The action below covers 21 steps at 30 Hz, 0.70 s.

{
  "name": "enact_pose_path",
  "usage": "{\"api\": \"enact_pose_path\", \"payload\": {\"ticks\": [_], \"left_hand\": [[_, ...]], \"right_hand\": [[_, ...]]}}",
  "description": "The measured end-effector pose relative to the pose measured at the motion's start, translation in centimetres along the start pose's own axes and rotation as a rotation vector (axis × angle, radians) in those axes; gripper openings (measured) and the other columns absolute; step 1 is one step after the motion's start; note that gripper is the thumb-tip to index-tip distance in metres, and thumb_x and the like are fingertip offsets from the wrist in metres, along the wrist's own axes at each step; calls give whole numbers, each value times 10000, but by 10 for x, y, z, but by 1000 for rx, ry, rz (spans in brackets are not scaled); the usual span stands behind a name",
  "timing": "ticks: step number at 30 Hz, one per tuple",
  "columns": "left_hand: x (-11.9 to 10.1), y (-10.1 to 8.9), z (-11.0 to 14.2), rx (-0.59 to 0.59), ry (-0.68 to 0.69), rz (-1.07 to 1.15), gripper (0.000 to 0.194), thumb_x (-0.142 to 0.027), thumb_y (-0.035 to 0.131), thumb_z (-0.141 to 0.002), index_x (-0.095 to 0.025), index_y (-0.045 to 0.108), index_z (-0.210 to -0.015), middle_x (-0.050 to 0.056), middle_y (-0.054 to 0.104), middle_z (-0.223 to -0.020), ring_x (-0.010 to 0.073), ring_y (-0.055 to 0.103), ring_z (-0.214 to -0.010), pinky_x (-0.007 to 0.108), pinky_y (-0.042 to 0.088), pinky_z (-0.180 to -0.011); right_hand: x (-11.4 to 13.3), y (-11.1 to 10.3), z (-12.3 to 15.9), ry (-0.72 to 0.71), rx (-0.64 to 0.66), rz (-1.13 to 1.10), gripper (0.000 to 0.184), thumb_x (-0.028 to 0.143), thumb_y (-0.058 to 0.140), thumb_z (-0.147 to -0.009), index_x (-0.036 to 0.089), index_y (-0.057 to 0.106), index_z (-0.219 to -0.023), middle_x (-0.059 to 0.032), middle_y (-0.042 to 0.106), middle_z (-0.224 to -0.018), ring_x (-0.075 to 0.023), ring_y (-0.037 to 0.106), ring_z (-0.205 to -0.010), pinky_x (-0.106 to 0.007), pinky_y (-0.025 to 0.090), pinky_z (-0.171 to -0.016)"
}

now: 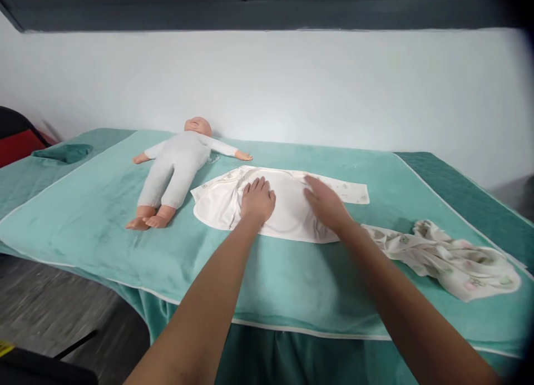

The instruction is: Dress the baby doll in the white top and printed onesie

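Note:
A white baby garment point(287, 210) lies spread flat on the teal cloth-covered table point(104, 223). My left hand point(257, 198) rests palm down on its left half, fingers slightly apart. On the right half, my right hand point(325, 204) presses flat, and it looks a little blurred. A baby doll point(177, 165) in a light grey suit lies on its back to the left of the garment, head toward the wall, feet toward me. Neither hand grips anything.
A crumpled patterned cloth point(450, 260) lies at the right near the table edge. A small folded teal cloth point(62, 151) sits at the far left. A white wall point(334, 84) runs behind the table. A red and black chair point(16, 137) stands at the left.

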<state>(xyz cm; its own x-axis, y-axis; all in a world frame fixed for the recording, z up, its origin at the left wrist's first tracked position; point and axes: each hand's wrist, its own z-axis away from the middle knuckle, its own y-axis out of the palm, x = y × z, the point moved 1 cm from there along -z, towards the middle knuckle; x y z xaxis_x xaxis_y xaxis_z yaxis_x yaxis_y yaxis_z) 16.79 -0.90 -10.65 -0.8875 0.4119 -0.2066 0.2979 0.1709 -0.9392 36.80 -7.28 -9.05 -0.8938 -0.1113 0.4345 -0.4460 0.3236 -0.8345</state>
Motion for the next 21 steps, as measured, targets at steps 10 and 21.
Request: {"api": "enact_pose_path", "payload": {"ticks": [10, 21], "left_hand": [[-5, -30, 51, -149, 48, 31, 231, -235, 410, -970, -195, 628, -1037, 95, 672, -1089, 256, 588, -1044, 410, 448, -863], [-3, -35, 122, -101, 223, 93, 297, -326, 382, -1009, -211, 611, -857, 82, 653, -914, 248, 576, -899, 445, 454, -777]], "right_hand": [[61, 81, -65, -124, 277, 158, 603, 385, 265, -1027, 47, 341, -1521, -171, 246, -1634, -298, 229, -1520, -502, 204, -1224], [79, 70, 1, -313, 234, 236, 618, 454, 257, -1034, 96, 357, -1528, -166, 274, -1625, -302, 244, -1516, -510, 261, -1210]]}}
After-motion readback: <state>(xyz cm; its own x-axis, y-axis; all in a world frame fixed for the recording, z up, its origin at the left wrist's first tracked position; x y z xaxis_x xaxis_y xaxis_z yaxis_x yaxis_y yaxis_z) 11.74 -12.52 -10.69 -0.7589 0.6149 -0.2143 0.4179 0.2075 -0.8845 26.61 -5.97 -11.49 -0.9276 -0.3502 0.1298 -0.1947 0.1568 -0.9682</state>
